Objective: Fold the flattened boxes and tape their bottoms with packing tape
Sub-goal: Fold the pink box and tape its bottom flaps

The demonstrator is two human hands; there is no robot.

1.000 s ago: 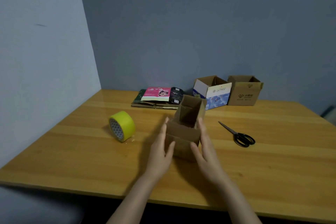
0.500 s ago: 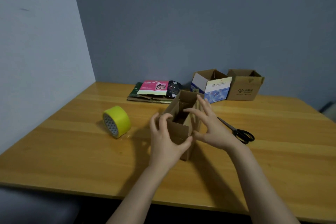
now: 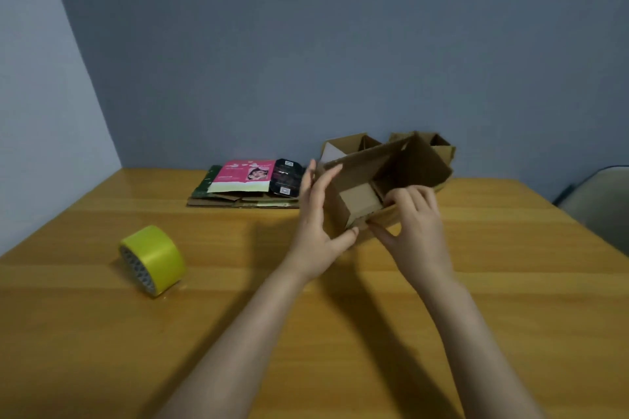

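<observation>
Brown box (image 3: 384,163) tipped open-end toward the person, above the tabletop (image 3: 102,350).
Held so, I judge, to fold the bottom flaps in before taping; one pale flap already lies across inside; the stack of flattened boxes (image 3: 238,180) waits behind, its pink label's writing too small to read; the left hand (image 3: 316,224) lies flat-fingered against the box's left wall, steadying it; the right hand (image 3: 415,228) curls over the near edge, pinching it; the yellow tape roll (image 3: 153,260) lies well to the left, untouched.
</observation>
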